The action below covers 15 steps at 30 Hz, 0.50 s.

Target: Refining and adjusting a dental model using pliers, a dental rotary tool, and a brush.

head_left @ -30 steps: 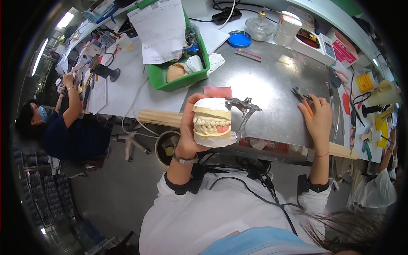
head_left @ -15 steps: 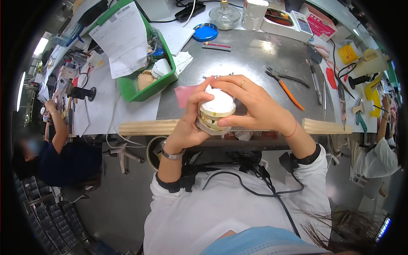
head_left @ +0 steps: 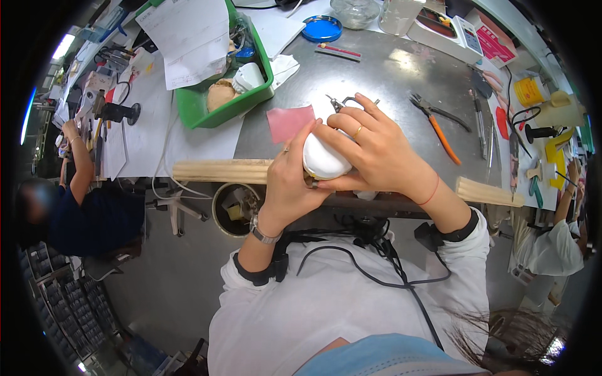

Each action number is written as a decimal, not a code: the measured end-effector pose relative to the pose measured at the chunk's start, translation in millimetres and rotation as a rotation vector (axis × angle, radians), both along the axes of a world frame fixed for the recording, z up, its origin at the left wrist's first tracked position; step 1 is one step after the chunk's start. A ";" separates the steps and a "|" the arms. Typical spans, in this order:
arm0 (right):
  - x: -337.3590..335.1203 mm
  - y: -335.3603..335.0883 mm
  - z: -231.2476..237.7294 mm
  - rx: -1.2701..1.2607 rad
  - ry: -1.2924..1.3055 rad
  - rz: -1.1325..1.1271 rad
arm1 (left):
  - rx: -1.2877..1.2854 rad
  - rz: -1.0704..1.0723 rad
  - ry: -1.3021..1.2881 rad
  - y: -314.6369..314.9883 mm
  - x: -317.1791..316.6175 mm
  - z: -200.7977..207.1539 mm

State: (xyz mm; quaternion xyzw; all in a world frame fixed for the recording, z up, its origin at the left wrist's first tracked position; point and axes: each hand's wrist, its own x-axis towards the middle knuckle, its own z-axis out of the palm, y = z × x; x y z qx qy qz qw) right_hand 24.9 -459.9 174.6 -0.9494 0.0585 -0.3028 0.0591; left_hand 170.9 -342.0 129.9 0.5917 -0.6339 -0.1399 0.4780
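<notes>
Both my hands are wrapped round a dental plaster model (head_left: 325,158), held above the bench's front edge. Its rounded white top faces up, and most of its lower part is hidden by fingers. My left hand (head_left: 293,182) grips the left side, fingers closed along it. From the right, my right hand (head_left: 381,149) clasps it, with the thumb low on the front and the fingers over the far side. Just beyond the hands lies a pink sheet (head_left: 290,123), wax-like, flat on the metal bench top. A small dark metal tool (head_left: 338,103) shows partly behind my right fingers.
A green bin (head_left: 222,116) with papers and plaster pieces stands at the left. Orange-and-black-handled cutters (head_left: 439,128) lie at the right, beside slim hand tools (head_left: 480,128). A blue lid (head_left: 322,29) sits farther back. Wooden strips (head_left: 219,171) line the front edge. People work on both sides.
The model has tipped, so its white top shows more and the teeth seen before are now hidden. My fingers have shifted round it. The whole view has moved slightly.
</notes>
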 end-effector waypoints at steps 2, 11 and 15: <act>0.7 0.6 -0.3 -0.003 0.014 -0.002 | -0.001 0.012 0.019 0.3 -2.2 -3.4; 0.4 5.3 -5.0 -0.001 -0.002 -0.027 | -0.010 0.040 0.039 1.8 -6.7 -6.2; -1.3 7.5 -3.6 -0.074 0.013 -0.054 | -0.004 0.043 0.074 1.8 -8.4 -5.5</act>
